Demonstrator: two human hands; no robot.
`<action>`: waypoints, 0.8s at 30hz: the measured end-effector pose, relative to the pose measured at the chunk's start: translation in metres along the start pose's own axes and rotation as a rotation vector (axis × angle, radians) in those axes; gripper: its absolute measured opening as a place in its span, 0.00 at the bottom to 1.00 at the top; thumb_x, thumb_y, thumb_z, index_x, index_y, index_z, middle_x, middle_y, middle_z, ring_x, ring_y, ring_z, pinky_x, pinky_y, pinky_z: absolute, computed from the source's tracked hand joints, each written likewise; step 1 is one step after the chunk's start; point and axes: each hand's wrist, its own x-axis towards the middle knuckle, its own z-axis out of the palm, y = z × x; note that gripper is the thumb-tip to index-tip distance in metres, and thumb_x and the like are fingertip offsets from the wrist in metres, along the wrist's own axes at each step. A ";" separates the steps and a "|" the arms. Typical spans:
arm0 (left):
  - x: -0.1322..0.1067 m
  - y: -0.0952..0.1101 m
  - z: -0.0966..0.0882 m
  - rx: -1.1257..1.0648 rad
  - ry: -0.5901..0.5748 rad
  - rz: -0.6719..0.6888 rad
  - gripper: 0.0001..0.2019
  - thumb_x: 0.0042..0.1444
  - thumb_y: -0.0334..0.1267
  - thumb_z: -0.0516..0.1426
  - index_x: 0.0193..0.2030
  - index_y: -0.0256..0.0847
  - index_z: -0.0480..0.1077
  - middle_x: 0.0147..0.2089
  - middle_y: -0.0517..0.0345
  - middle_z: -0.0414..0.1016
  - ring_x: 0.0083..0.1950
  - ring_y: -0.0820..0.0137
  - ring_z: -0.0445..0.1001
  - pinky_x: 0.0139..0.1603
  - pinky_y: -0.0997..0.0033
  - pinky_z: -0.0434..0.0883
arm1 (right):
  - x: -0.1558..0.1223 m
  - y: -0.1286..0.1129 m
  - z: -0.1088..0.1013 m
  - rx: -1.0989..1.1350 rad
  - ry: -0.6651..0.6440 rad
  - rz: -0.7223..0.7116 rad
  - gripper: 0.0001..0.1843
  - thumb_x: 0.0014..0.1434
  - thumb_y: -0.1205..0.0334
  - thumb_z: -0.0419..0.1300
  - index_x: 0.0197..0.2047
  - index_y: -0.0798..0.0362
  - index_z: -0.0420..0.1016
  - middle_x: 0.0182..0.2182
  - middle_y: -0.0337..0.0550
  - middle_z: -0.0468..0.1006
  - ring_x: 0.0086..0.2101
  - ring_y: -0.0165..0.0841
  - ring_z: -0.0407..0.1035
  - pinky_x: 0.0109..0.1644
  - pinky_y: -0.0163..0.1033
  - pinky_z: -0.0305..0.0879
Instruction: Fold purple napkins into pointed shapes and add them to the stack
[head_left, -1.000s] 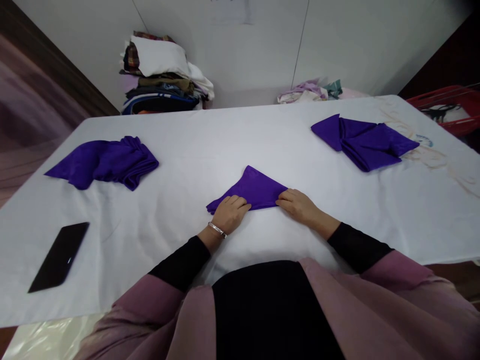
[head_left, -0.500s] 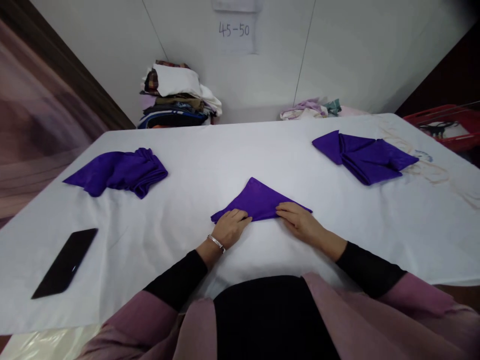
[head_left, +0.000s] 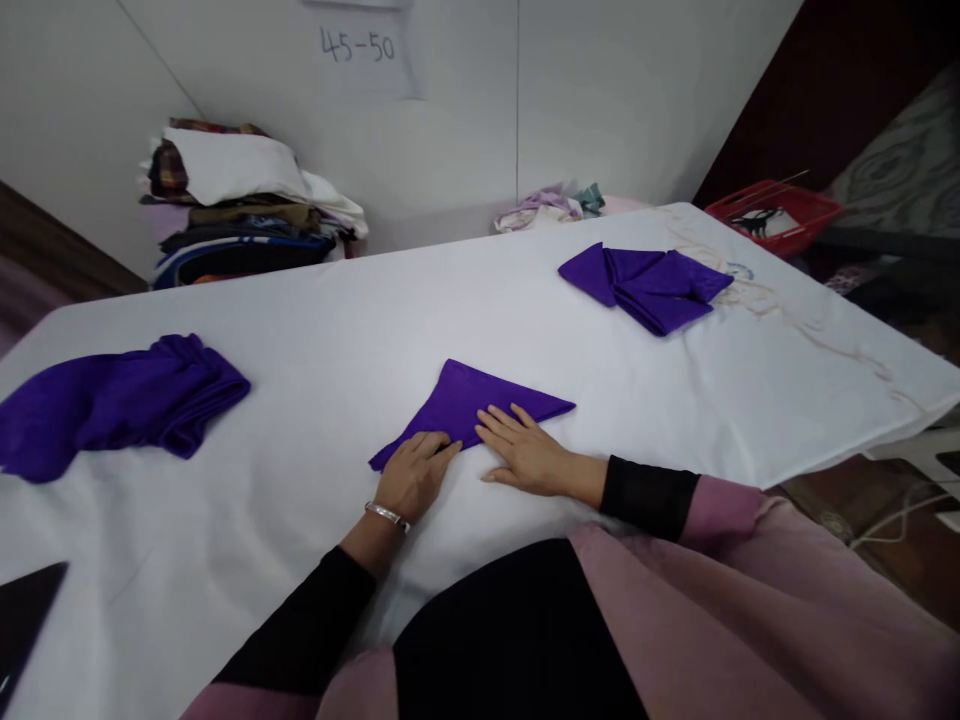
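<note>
A purple cloth [head_left: 457, 398], folded into a flat triangle, lies on the white-covered table [head_left: 360, 305] in front of me. At its near left edge, the curled, pressed-together fingers of my left hand [head_left: 414, 475] grip the fabric; a silver bracelet circles that wrist. My right hand [head_left: 525, 455] rests flat with fingers spread, the fingertips on the triangle's near right edge and the thumb on the table cover. Another purple cloth bundle [head_left: 127, 400], loosely gathered, lies at the left. Farther back on the right is a purple piece [head_left: 652, 285] folded into pointed shapes.
A stack of folded clothes [head_left: 240, 205] stands behind the table at the left, against the wall. Lilac and green fabric [head_left: 544, 208] lies beyond the far edge. A red basket [head_left: 814, 215] is at the far right. A flat black object [head_left: 26, 625] lies at the lower left.
The view has turned to the right. My right hand has opened from bunched fingers to a flat spread and moved closer to my left. My left hand stays on the cloth's edge.
</note>
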 end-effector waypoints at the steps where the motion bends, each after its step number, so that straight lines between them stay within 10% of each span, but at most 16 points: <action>1: 0.000 0.000 0.000 0.001 0.002 0.000 0.14 0.56 0.28 0.52 0.46 0.42 0.74 0.41 0.51 0.75 0.41 0.64 0.70 0.41 0.64 0.71 | -0.007 0.005 -0.002 -0.009 -0.001 0.017 0.40 0.61 0.40 0.46 0.66 0.61 0.51 0.65 0.59 0.50 0.65 0.46 0.40 0.66 0.58 0.38; 16: -0.001 -0.002 0.000 -0.068 -0.029 -0.069 0.14 0.59 0.30 0.50 0.47 0.42 0.74 0.41 0.53 0.74 0.42 0.66 0.69 0.44 0.66 0.70 | -0.072 0.028 -0.022 -0.075 0.107 0.332 0.38 0.62 0.40 0.46 0.67 0.57 0.51 0.65 0.56 0.52 0.65 0.48 0.42 0.65 0.58 0.44; 24: -0.002 -0.003 0.002 -0.116 -0.019 -0.084 0.14 0.59 0.31 0.50 0.47 0.42 0.74 0.41 0.53 0.74 0.41 0.65 0.69 0.42 0.65 0.71 | -0.080 0.074 -0.046 0.222 0.437 0.492 0.15 0.62 0.60 0.51 0.50 0.47 0.74 0.43 0.45 0.77 0.45 0.40 0.70 0.49 0.48 0.68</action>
